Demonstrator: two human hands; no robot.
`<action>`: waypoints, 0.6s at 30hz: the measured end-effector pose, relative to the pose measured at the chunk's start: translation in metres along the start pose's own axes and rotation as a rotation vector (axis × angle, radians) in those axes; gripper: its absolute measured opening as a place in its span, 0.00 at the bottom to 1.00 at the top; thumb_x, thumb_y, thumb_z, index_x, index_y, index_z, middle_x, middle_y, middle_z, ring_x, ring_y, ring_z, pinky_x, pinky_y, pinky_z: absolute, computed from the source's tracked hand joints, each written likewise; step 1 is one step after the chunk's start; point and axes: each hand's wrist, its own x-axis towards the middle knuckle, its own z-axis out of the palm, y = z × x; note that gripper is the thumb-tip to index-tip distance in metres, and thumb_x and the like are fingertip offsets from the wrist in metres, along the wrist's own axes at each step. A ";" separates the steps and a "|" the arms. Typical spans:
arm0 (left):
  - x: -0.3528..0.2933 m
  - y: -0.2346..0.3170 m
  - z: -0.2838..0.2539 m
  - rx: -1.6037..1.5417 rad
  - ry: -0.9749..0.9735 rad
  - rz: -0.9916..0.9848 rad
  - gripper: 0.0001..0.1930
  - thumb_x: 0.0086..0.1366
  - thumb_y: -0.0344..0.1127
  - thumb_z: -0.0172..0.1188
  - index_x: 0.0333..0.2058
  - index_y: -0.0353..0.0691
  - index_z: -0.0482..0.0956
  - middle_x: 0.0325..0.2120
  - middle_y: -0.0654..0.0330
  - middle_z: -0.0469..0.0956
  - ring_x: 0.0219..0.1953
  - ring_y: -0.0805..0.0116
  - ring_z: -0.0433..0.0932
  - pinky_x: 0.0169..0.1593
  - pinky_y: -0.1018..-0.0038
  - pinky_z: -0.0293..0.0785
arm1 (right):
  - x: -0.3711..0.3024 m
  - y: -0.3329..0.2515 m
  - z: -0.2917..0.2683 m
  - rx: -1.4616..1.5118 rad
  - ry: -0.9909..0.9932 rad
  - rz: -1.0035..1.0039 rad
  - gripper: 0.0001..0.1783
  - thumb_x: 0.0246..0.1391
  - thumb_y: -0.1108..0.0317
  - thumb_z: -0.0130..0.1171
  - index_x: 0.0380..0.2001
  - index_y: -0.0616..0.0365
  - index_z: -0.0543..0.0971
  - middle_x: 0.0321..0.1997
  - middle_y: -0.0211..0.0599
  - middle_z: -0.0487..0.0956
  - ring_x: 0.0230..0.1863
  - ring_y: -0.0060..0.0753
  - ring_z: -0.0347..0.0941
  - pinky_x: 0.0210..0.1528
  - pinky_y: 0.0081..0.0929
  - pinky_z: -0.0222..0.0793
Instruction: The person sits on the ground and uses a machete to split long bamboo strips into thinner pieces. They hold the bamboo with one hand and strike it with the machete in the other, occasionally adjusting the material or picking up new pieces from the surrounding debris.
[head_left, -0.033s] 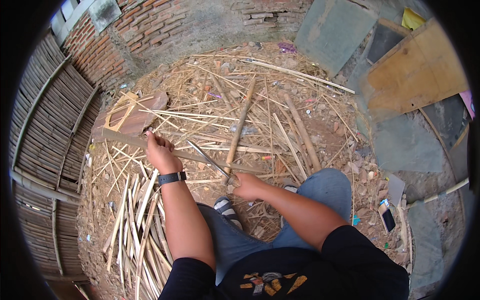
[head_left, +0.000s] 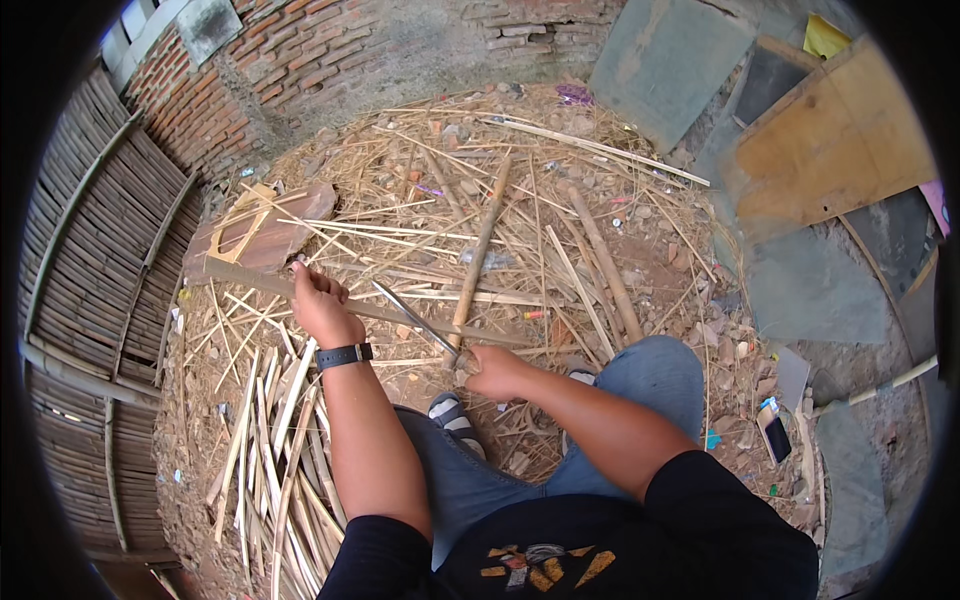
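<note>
My left hand, with a black watch on the wrist, is closed around a long flat bamboo strip. The strip slants across in front of me, from the brown board on the left to beyond my right hand. My right hand grips a long-bladed knife by its handle, most of which the fingers hide. Its blade points away and to the left, crossing the strip between my two hands. Whether the blade touches the strip, I cannot tell.
Split bamboo strips lie heaped by my left leg. Bamboo poles and thin slivers litter the rubble ground ahead. A brown board lies at left, beside a bamboo wall. A phone and grey slabs are at right.
</note>
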 end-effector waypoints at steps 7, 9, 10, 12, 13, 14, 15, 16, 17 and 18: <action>-0.004 0.001 0.004 -0.005 -0.015 0.004 0.19 0.71 0.45 0.55 0.21 0.48 0.62 0.13 0.72 0.54 0.15 0.78 0.52 0.21 0.77 0.50 | -0.002 0.000 0.000 0.042 0.010 -0.018 0.28 0.44 0.62 0.61 0.49 0.67 0.75 0.45 0.63 0.79 0.49 0.57 0.77 0.51 0.41 0.73; -0.002 0.000 0.003 -0.006 -0.001 0.006 0.19 0.71 0.45 0.55 0.22 0.49 0.63 0.13 0.72 0.54 0.15 0.78 0.52 0.21 0.77 0.49 | 0.001 0.004 0.002 0.040 0.014 -0.009 0.27 0.44 0.63 0.61 0.48 0.67 0.75 0.43 0.63 0.79 0.48 0.57 0.77 0.50 0.41 0.73; -0.002 0.000 0.002 -0.006 -0.005 0.008 0.18 0.71 0.44 0.55 0.22 0.49 0.63 0.13 0.72 0.54 0.15 0.78 0.52 0.21 0.77 0.49 | -0.002 -0.002 0.000 0.055 -0.002 0.015 0.27 0.44 0.63 0.61 0.48 0.67 0.75 0.43 0.63 0.79 0.47 0.56 0.77 0.49 0.41 0.74; -0.003 0.000 0.001 -0.007 -0.013 0.011 0.18 0.71 0.44 0.55 0.22 0.49 0.63 0.14 0.72 0.54 0.15 0.78 0.52 0.21 0.77 0.49 | -0.003 -0.005 -0.001 0.087 -0.028 0.021 0.26 0.44 0.63 0.61 0.47 0.66 0.76 0.42 0.63 0.79 0.47 0.56 0.78 0.48 0.41 0.74; -0.004 0.000 0.002 -0.006 -0.014 0.010 0.18 0.71 0.44 0.55 0.22 0.49 0.63 0.14 0.72 0.54 0.16 0.78 0.52 0.21 0.77 0.49 | -0.003 -0.005 -0.002 0.100 -0.037 0.006 0.26 0.44 0.64 0.61 0.47 0.66 0.76 0.42 0.62 0.79 0.46 0.56 0.78 0.48 0.42 0.74; -0.005 0.001 0.004 -0.005 -0.016 0.009 0.18 0.71 0.45 0.55 0.22 0.49 0.63 0.14 0.72 0.54 0.16 0.78 0.52 0.21 0.77 0.49 | -0.003 -0.005 -0.002 0.113 -0.045 -0.010 0.25 0.44 0.64 0.61 0.47 0.66 0.76 0.42 0.62 0.80 0.46 0.56 0.78 0.48 0.42 0.74; -0.005 0.001 0.005 -0.003 -0.016 0.009 0.18 0.71 0.45 0.55 0.22 0.49 0.63 0.14 0.72 0.54 0.16 0.78 0.52 0.21 0.77 0.49 | -0.004 -0.004 -0.001 0.128 -0.047 -0.006 0.27 0.46 0.65 0.61 0.50 0.66 0.74 0.38 0.58 0.80 0.38 0.50 0.78 0.41 0.39 0.74; -0.005 0.001 0.005 -0.003 -0.017 0.007 0.18 0.71 0.45 0.55 0.22 0.49 0.63 0.14 0.72 0.54 0.16 0.78 0.52 0.21 0.77 0.49 | -0.004 -0.003 0.000 0.143 -0.048 -0.005 0.28 0.48 0.66 0.61 0.52 0.66 0.72 0.34 0.55 0.80 0.30 0.44 0.78 0.33 0.37 0.74; -0.004 0.000 0.005 -0.003 -0.018 0.005 0.18 0.71 0.45 0.55 0.22 0.49 0.63 0.14 0.72 0.54 0.16 0.78 0.52 0.21 0.77 0.49 | -0.003 -0.002 0.001 0.157 -0.049 -0.004 0.29 0.49 0.67 0.60 0.55 0.66 0.70 0.30 0.51 0.81 0.22 0.38 0.79 0.26 0.34 0.74; -0.004 0.000 0.004 -0.002 -0.018 0.003 0.18 0.71 0.45 0.55 0.22 0.49 0.63 0.14 0.72 0.54 0.16 0.78 0.52 0.21 0.77 0.49 | -0.003 -0.001 0.001 0.146 -0.050 -0.011 0.29 0.50 0.67 0.60 0.56 0.66 0.70 0.30 0.50 0.81 0.21 0.38 0.78 0.26 0.34 0.73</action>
